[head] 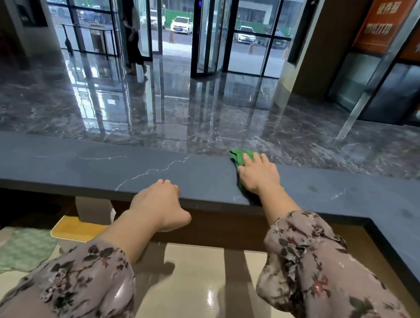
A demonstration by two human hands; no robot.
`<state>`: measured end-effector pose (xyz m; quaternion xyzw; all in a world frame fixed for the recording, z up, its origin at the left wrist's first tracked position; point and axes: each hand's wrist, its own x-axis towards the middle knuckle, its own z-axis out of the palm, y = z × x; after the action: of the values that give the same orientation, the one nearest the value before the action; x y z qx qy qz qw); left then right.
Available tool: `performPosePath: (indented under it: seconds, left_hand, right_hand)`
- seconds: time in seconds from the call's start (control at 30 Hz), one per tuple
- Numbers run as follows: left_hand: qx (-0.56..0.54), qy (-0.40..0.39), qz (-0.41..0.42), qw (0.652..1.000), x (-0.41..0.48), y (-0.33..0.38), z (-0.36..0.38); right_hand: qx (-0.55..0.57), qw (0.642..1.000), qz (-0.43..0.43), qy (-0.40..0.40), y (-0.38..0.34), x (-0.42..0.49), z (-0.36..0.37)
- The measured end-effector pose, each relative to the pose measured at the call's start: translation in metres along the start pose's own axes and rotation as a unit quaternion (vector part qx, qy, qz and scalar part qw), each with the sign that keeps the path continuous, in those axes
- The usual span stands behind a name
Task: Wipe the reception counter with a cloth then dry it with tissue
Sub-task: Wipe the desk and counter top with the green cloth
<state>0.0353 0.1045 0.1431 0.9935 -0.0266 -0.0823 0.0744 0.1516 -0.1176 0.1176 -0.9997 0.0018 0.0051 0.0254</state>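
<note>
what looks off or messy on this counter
Dark damp-looking smudges mark the counter right of the green cloth, near the corner. A pale green cloth lies rumpled on the lower desk, left. The white veins look like stone pattern, not cracks.
</note>
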Motion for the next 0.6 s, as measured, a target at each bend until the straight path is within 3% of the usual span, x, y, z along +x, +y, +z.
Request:
performPosePath:
  seconds: [0.13,0.3,0.47,0.6]
  left_hand:
    - [-0.009,0.024,-0.004,1.0,-0.004,0.015,0.003]
    - [-0.021,0.04,0.05,0.998,-0.007,0.043,0.011]
    - [-0.015,0.046,0.084,0.995,-0.002,0.075,0.016]
    - [0.009,0.043,0.101,0.994,0.002,0.103,0.018]
  right_hand:
    - [-0.003,0.997,0.081,0.002,0.07,-0.016,-0.004]
    - [0.026,0.993,0.115,0.007,0.065,-0.046,-0.003]
    - [0.029,0.999,0.007,0.032,0.016,-0.075,0.006]
    - [0.017,0.996,-0.081,0.018,0.017,-0.074,0.005]
